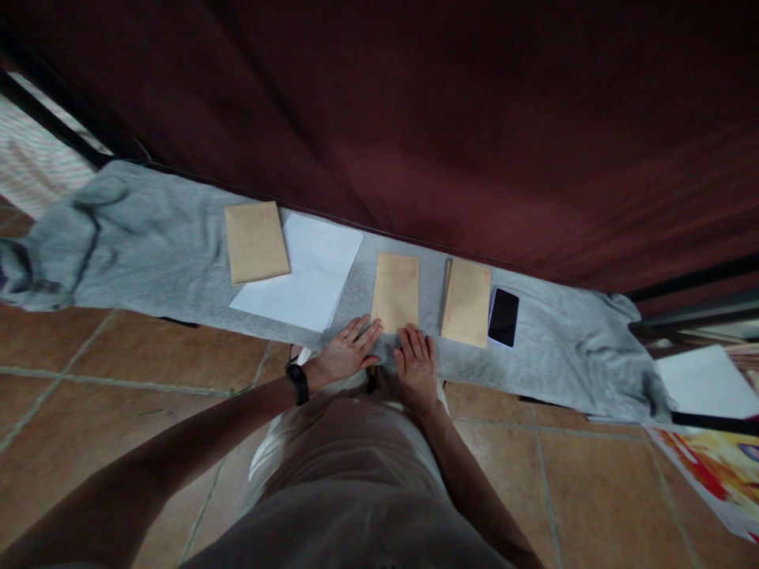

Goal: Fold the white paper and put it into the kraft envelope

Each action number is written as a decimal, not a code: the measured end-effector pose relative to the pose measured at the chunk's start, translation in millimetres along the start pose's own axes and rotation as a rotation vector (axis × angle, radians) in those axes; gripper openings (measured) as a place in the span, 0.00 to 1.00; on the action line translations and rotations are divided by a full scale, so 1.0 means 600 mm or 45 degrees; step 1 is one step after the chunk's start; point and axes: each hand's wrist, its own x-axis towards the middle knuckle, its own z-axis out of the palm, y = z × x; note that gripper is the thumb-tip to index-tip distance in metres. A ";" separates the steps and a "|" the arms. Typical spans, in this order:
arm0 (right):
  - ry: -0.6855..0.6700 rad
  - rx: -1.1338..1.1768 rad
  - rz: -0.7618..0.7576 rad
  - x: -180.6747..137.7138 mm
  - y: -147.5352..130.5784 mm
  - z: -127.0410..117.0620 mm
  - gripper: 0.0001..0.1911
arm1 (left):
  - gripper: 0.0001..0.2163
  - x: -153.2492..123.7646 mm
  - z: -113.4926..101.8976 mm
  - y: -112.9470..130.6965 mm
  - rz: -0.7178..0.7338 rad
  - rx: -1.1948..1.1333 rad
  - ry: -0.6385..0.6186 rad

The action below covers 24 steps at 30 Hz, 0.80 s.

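Observation:
A brown paper envelope [395, 288] lies flat on the grey cloth in front of me. At its lower left corner rests my left hand [349, 348], fingers stretched out and apart, a dark watch on the wrist. My right hand [417, 363] lies flat with its fingertips at the envelope's lower right corner. To the right is a small stack of brown envelopes [466, 304], with a phone [504, 318] beside it, its screen dark. On the left, another brown envelope or stack [256, 243] overlaps white paper sheets [311, 273].
Grey cloth [554, 340] covers a long narrow surface, bunched at both ends. A dark red curtain [379, 118] hangs along its far edge. Tiled floor [581, 490] lies below; a colourful printed sheet [711, 474] and white paper [705, 382] are at the right.

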 end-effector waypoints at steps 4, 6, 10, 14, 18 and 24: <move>0.036 -0.019 -0.003 -0.003 0.009 0.001 0.28 | 0.31 -0.002 0.002 -0.001 0.002 0.005 -0.004; 0.055 -0.041 0.002 -0.006 0.017 0.000 0.28 | 0.31 -0.004 0.003 -0.001 -0.010 0.006 -0.001; 0.083 -0.080 0.000 -0.010 0.028 0.000 0.28 | 0.32 -0.009 0.004 -0.002 -0.010 -0.002 0.014; 0.087 -0.098 0.030 -0.011 0.027 0.002 0.28 | 0.31 -0.012 0.009 -0.007 -0.006 -0.001 0.040; 0.069 -0.091 0.060 -0.010 0.025 0.002 0.28 | 0.29 -0.012 0.006 -0.008 -0.029 -0.025 0.057; 0.063 -0.101 0.081 -0.008 0.024 0.002 0.27 | 0.29 0.011 -0.012 0.016 -0.048 -0.020 0.058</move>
